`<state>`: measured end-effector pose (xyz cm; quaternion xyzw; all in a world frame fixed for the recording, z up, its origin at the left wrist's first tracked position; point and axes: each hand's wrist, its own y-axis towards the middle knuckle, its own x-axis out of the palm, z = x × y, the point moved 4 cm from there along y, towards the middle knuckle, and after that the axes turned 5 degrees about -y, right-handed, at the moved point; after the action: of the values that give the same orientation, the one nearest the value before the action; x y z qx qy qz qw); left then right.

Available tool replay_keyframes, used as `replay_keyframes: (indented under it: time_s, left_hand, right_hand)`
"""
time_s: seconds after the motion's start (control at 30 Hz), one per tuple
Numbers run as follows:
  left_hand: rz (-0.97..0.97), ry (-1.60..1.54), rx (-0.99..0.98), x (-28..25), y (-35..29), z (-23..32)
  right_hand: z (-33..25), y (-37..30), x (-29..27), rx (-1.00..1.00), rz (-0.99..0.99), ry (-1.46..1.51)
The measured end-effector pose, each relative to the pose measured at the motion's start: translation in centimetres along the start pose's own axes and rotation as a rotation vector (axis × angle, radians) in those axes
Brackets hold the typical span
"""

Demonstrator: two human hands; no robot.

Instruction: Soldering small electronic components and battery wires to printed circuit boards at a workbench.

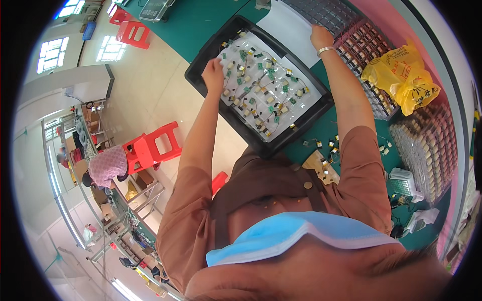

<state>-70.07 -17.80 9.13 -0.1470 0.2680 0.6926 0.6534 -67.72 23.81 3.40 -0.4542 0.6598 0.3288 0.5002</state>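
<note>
A black plastic tray (281, 41) lies tilted in front of me, its near corner over the green table's edge. Inside it, a clear plastic liner (305, 106) carries many small green circuit boards with wires and silvery, yellow-taped parts. My left hand (213, 76) is closed at the liner's left edge, inside the black rim; what its fingers pinch is hard to make out. Beyond the tray's far right side lies a white sheet of paper (286, 30). My right hand (322, 38), with a bracelet at the wrist, is closed on the sheet's right edge.
Stacked component trays (422, 145) and a yellow plastic bag (401, 78) line the right side. Loose parts (329, 150) lie near my right forearm. A scale (156, 9) stands at the far left. Red stools (158, 145) and a bent-over person (108, 166) are on the left.
</note>
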Motion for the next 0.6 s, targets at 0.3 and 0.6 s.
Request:
replay_keyframes:
  time_s: [0.3, 0.6]
  left_hand:
    - [-0.239, 0.247, 0.256, -4.0, -13.7, -1.7]
    - [-0.308, 0.459, 0.425, -2.2, -17.6, 0.1]
  right_hand:
    - [-2.5, -0.8, -1.5, -0.059, 0.077, 0.015]
    - [0.0, 0.5, 1.4, 0.193, 0.115, -0.074]
